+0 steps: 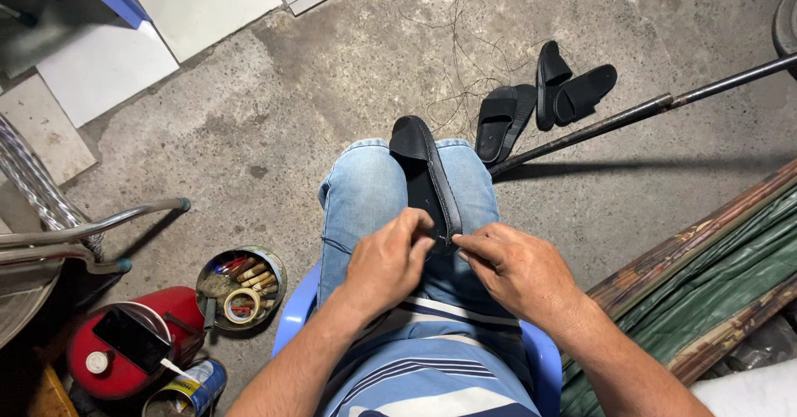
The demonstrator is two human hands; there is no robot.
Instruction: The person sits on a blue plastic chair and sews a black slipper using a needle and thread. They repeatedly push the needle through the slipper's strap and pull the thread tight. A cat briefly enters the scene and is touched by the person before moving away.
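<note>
While the black rubber sandal (pixel 425 176) lies sole-up along the lap, left hand (pixel 383 261) and right hand (pixel 516 269) pinch closed on its near strap edge, so repair looks mid-way; two black slides (pixel 540 102) wait on the concrete floor (pixel 274 110).

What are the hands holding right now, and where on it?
A black sandal lying along the lap; left hand and right hand both pinch its near end, at the sole edge.
</note>
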